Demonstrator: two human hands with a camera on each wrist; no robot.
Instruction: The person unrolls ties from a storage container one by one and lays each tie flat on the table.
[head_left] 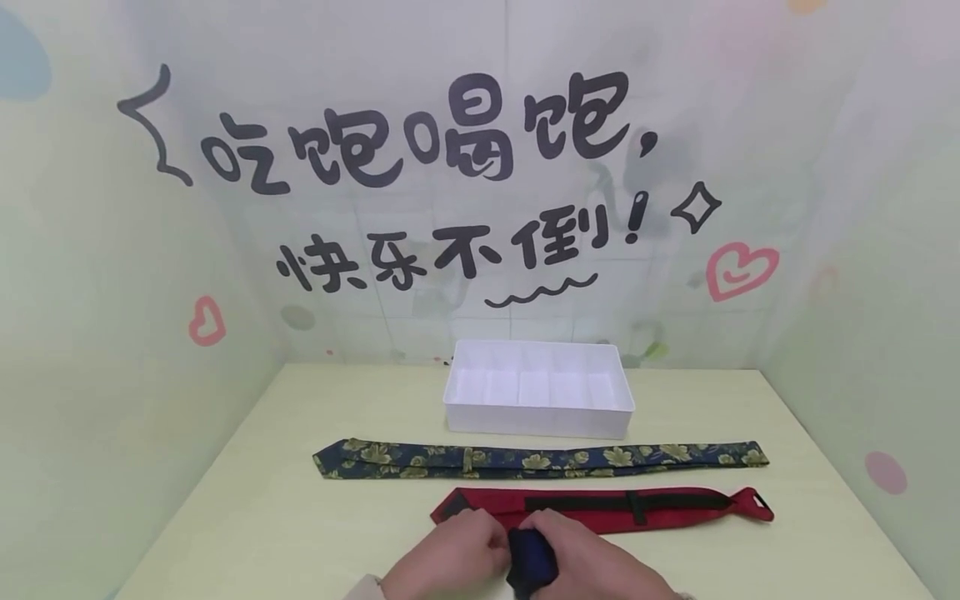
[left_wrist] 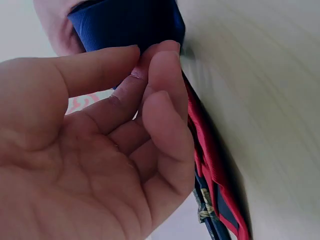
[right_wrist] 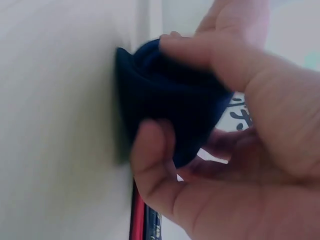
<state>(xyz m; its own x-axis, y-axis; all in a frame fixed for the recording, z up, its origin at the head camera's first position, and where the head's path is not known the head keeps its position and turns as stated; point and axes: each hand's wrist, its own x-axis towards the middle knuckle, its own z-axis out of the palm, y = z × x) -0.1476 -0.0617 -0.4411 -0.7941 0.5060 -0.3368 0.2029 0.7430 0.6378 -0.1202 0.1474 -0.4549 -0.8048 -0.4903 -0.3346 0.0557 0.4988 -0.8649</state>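
A dark navy tie (head_left: pixel 532 558), rolled into a thick bundle, is between my two hands near the table's front edge. My right hand (head_left: pixel 588 558) grips the bundle, with thumb and curled fingers around it in the right wrist view. My left hand (head_left: pixel 457 550) has its thumb and fingertips pinched together at the edge of the navy cloth (left_wrist: pixel 130 25); the exact contact is partly hidden. Just beyond my hands lies a red tie (head_left: pixel 585 500) with a black strip, stretched out sideways. Behind it is a navy tie with yellowish flowers (head_left: pixel 540 461), also laid flat.
A white box (head_left: pixel 536 419) with several compartments stands at the back of the pale table (head_left: pixel 300 517). Walls enclose the table at the back and both sides; the back wall (head_left: pixel 420 200) carries large dark lettering.
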